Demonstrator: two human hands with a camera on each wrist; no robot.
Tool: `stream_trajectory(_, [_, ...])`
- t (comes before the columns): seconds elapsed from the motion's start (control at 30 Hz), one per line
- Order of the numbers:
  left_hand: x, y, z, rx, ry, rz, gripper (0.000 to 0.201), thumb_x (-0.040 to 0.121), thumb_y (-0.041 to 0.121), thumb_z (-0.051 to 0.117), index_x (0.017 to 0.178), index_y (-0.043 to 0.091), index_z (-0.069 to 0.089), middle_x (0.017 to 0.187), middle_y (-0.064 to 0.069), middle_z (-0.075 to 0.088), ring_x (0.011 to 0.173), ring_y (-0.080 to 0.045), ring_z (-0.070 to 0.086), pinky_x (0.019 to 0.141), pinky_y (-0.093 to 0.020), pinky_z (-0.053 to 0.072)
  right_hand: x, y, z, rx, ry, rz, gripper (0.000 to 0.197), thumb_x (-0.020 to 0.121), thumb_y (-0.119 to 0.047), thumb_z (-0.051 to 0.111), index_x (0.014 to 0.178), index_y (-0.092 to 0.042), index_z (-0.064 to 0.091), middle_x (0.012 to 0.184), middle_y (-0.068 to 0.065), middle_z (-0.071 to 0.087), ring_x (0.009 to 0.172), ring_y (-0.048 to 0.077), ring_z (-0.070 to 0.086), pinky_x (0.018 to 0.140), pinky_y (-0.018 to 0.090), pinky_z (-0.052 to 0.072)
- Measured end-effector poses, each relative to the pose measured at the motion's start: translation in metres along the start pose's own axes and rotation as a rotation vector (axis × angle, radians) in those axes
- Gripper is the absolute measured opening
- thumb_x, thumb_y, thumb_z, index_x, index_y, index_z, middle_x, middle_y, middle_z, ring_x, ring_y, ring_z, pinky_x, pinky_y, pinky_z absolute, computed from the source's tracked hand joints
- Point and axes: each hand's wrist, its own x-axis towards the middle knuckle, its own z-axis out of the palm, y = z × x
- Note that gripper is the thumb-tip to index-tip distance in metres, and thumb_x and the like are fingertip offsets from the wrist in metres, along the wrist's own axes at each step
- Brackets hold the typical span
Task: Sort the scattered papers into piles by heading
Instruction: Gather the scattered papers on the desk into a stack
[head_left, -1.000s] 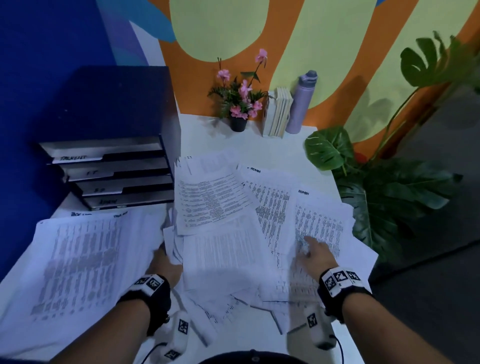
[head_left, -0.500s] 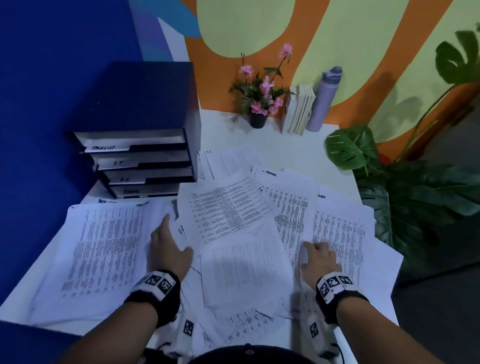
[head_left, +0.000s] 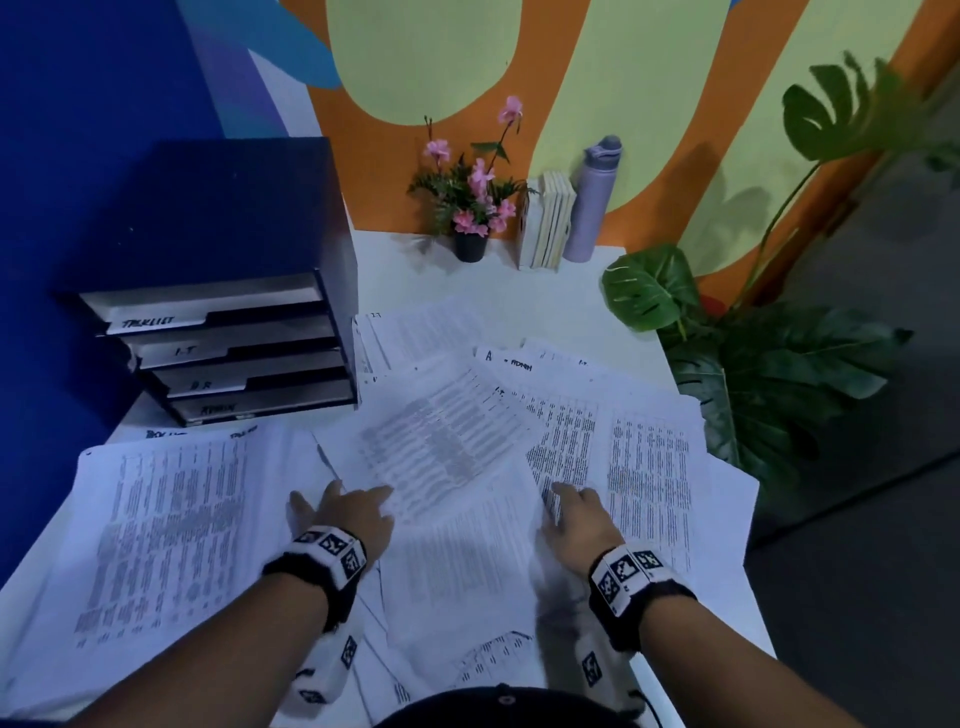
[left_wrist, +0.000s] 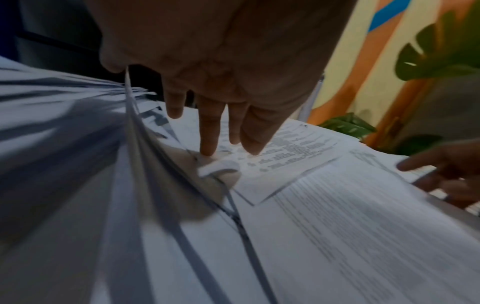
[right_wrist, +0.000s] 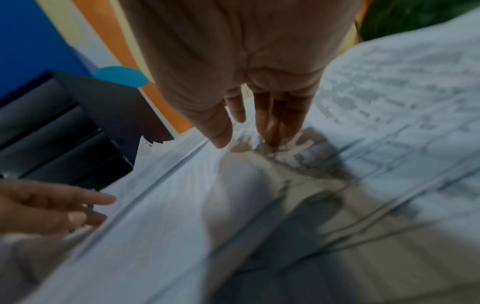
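Both forearms reach forward over the white surface (head_left: 524, 291), palms down. The left hand (head_left: 347, 512) lies with fingers (left_wrist: 209, 131) straight and spread, their tips pressing on the scattered papers (head_left: 457, 499) at the seam between a tilted sheet and the big stack on the left (head_left: 171, 525); the left wrist view shows a small paper corner curled up just under the middle fingertip, which the head view does not reveal. The right hand (head_left: 579, 514) is likewise flat, its fingers (right_wrist: 275, 121) extended and released, tips touching a printed sheet among the overlapping papers to the right; it grasps nothing. The papers cover most of the near half of the surface, overlapping at angles, some with handwritten headings at their top edges. Behind the left stack stands a dark tray organiser (head_left: 228, 291) with four labelled trays. At the far edge, against the painted wall, are a small pot of pink flowers (head_left: 475, 202), a few upright books (head_left: 548, 221) and a lilac bottle (head_left: 589, 200). A large-leaved plant (head_left: 753, 364) stands beside the surface on the right. Each wrist view catches the other hand at its edge, blurred.
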Motion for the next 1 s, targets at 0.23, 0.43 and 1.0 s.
stream_trajectory(0.23, [-0.013, 0.018, 0.007, 0.023, -0.007, 0.052, 0.05, 0.095, 0.05, 0.03, 0.144, 0.045, 0.028, 0.14, 0.011, 0.052, 0.138, -0.014, 0.037, 0.109, -0.06, -0.021, 0.003, -0.012, 0.005, 0.255, -0.091, 0.16, 0.047, 0.092, -0.024, 0.058, 0.134, -0.005, 0.049, 0.136, 0.01, 0.054, 0.12, 0.026, 0.053, 0.101, 0.031, 0.042])
stream_trajectory(0.43, [-0.001, -0.001, -0.01, 0.042, 0.318, -0.081, 0.049, 0.089, 0.052, 0.04, 0.136, 0.04, 0.039, 0.144, 0.008, 0.044, 0.141, -0.027, 0.021, 0.105, -0.073, -0.003, 0.021, 0.015, -0.029, 0.346, 0.133, 0.157, 0.01, 0.089, -0.017, 0.061, 0.088, -0.007, 0.058, 0.081, 0.003, 0.058, 0.081, 0.024, 0.059, 0.065, 0.024, 0.042])
stream_trajectory(1.0, [0.017, 0.014, -0.001, -0.435, 0.053, -0.058, 0.03, 0.097, 0.026, 0.042, 0.116, 0.007, 0.056, 0.125, -0.016, 0.058, 0.109, -0.03, 0.056, 0.087, -0.031, 0.043, 0.032, 0.055, -0.033, 0.464, 0.267, 0.4, 0.03, 0.087, -0.001, 0.053, 0.061, -0.014, 0.045, 0.061, 0.002, 0.046, 0.058, 0.019, 0.044, 0.048, 0.025, 0.028])
